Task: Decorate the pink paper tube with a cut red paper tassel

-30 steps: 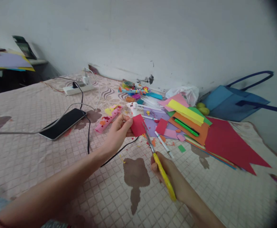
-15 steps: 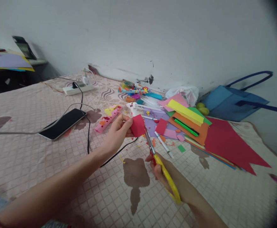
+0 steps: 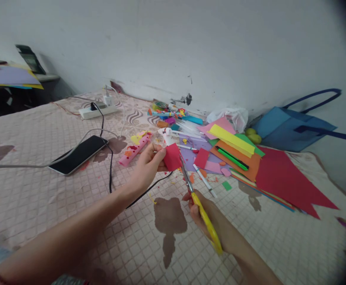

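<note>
A blue bag (image 3: 285, 130) rests by the wall (image 3: 161, 43), a power strip (image 3: 87, 114) farther left.

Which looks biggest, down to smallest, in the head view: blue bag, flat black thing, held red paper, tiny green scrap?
1. Blue bag
2. Flat black thing
3. Held red paper
4. Tiny green scrap

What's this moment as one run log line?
left hand: red paper | right hand: scissors | blades: by paper's right edge, contact unclear
</note>
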`<state>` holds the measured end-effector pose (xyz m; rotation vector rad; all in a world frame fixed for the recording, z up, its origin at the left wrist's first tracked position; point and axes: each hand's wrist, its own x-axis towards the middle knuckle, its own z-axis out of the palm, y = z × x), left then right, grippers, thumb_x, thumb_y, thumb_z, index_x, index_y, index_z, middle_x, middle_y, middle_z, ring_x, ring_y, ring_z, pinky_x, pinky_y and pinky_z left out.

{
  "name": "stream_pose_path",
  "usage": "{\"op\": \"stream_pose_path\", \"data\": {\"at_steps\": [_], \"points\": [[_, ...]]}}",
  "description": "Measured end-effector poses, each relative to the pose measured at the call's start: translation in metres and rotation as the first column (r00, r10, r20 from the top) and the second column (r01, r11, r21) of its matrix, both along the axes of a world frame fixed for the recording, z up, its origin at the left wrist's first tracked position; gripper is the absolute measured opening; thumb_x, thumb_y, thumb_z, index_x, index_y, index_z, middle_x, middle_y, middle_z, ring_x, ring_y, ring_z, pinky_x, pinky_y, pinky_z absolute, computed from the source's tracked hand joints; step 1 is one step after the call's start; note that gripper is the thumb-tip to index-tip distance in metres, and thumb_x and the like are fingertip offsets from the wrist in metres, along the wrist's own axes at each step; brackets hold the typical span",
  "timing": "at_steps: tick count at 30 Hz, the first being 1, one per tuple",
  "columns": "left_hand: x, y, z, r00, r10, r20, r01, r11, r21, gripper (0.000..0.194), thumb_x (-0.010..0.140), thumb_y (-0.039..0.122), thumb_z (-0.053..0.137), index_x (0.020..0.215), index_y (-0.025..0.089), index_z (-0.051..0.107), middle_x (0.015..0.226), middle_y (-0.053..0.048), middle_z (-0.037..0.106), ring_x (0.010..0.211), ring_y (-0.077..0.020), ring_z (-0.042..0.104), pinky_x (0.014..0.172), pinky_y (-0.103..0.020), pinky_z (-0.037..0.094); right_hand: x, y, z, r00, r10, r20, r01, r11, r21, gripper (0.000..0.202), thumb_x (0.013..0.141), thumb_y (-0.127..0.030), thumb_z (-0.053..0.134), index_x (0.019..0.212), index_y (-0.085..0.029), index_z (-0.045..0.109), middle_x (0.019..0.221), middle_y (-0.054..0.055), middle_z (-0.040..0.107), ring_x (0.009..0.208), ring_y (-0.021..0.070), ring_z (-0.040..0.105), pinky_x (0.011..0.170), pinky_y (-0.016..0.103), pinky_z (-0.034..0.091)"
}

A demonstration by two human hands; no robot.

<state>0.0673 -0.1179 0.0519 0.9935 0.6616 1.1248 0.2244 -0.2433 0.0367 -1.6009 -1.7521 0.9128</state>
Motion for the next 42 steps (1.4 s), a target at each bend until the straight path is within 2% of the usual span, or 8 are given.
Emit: {"op": "stream_pose_path", "data": {"at_steps": [5, 12, 20, 29, 33, 36, 39, 42], "points": [[0.001, 0.001, -0.002, 1.0, 0.003, 0.005, -0.003, 1.0, -0.001, 0.024, 0.079, 0.032, 0.061, 0.076, 0.019, 0.041, 0.064, 0.005, 0.054, 0.054, -0.0094, 0.06, 0.063, -0.03, 0.055, 0.001, 0.001, -0.004, 0.999, -0.008, 0.052, 0.006, 0.999, 0.046, 0.038, 0.092, -0.056, 0.031, 0.088, -0.02, 0.045, 0.068, -0.001, 0.052, 0.058, 0.014, 0.051, 0.055, 0.027, 0.041], [0.0, 0.001, -0.002, 1.0, -0.002, -0.006, 0.002, 1.0, 0.013, 0.023, 0.081, 0.033, 0.059, 0.077, 0.019, 0.041, 0.067, 0.004, 0.055, 0.056, -0.0095, 0.06, 0.065, -0.031, 0.055, 0.0, 0.001, -0.001, 0.999, -0.022, 0.039, 0.022, 1.0, -0.007, 0.036, 0.093, -0.054, 0.03, 0.085, -0.02, 0.043, 0.072, 0.001, 0.055, 0.06, 0.0139, 0.052, 0.055, 0.027, 0.042], [0.0, 0.001, -0.001, 1.0, 0.0, 0.001, 0.0, 1.0, 0.007, 0.022, 0.081, 0.032, 0.059, 0.077, 0.019, 0.041, 0.066, 0.004, 0.055, 0.056, -0.0103, 0.06, 0.067, -0.033, 0.055, 0.0, 0.002, -0.004, 0.998, -0.019, 0.051, 0.019, 1.0, 0.003, 0.038, 0.092, -0.055, 0.03, 0.082, -0.021, 0.042, 0.072, 0.002, 0.056, 0.059, 0.0149, 0.052, 0.055, 0.028, 0.039], [0.0, 0.002, -0.002, 1.0, -0.004, 0.002, 0.004, 1.0, 0.015, 0.023, 0.082, 0.032, 0.059, 0.077, 0.019, 0.042, 0.067, 0.004, 0.055, 0.056, -0.0091, 0.059, 0.065, -0.03, 0.054, 0.0, 0.002, -0.006, 0.998, -0.053, 0.033, 0.053, 0.998, -0.019, 0.029, 0.092, -0.048, 0.037, 0.081, -0.021, 0.043, 0.069, 0.0, 0.054, 0.058, 0.0136, 0.049, 0.055, 0.027, 0.039], [0.0, 0.002, -0.002, 1.0, -0.004, 0.013, 0.004, 1.0, 0.005, 0.023, 0.081, 0.032, 0.06, 0.077, 0.019, 0.042, 0.066, 0.005, 0.054, 0.055, -0.0089, 0.058, 0.065, -0.03, 0.054, -0.003, 0.002, -0.002, 0.99, -0.115, -0.084, 0.106, 0.989, -0.105, 0.033, 0.086, -0.052, 0.045, 0.072, -0.022, 0.039, 0.065, -0.002, 0.048, 0.054, 0.011, 0.044, 0.047, 0.022, 0.037], [-0.001, 0.002, -0.002, 1.0, -0.002, 0.012, 0.002, 1.0, 0.008, 0.022, 0.081, 0.032, 0.06, 0.077, 0.019, 0.042, 0.064, 0.005, 0.053, 0.054, -0.0084, 0.057, 0.063, -0.028, 0.054, -0.003, 0.003, 0.0, 0.985, -0.135, -0.11, 0.116, 0.98, -0.162, 0.036, 0.082, -0.054, 0.05, 0.07, -0.022, 0.039, 0.057, -0.004, 0.042, 0.048, 0.0097, 0.04, 0.04, 0.02, 0.031], [-0.001, 0.001, -0.001, 1.0, 0.003, 0.002, -0.003, 1.0, 0.01, 0.022, 0.081, 0.031, 0.06, 0.077, 0.019, 0.042, 0.064, 0.005, 0.054, 0.054, -0.009, 0.058, 0.061, -0.028, 0.054, -0.002, 0.003, 0.001, 0.987, -0.139, -0.085, 0.125, 0.98, -0.155, 0.039, 0.081, -0.059, 0.049, 0.069, -0.022, 0.041, 0.053, -0.005, 0.037, 0.046, 0.0102, 0.038, 0.04, 0.021, 0.029], [-0.001, 0.001, -0.001, 1.0, 0.006, -0.005, -0.005, 1.0, 0.005, 0.022, 0.08, 0.032, 0.06, 0.077, 0.019, 0.043, 0.064, 0.004, 0.055, 0.054, -0.0101, 0.059, 0.06, -0.028, 0.054, -0.001, 0.001, 0.004, 0.994, -0.096, -0.048, 0.09, 0.99, -0.113, 0.043, 0.083, -0.064, 0.04, 0.075, -0.021, 0.044, 0.057, -0.004, 0.04, 0.048, 0.0109, 0.04, 0.042, 0.022, 0.032]]}}
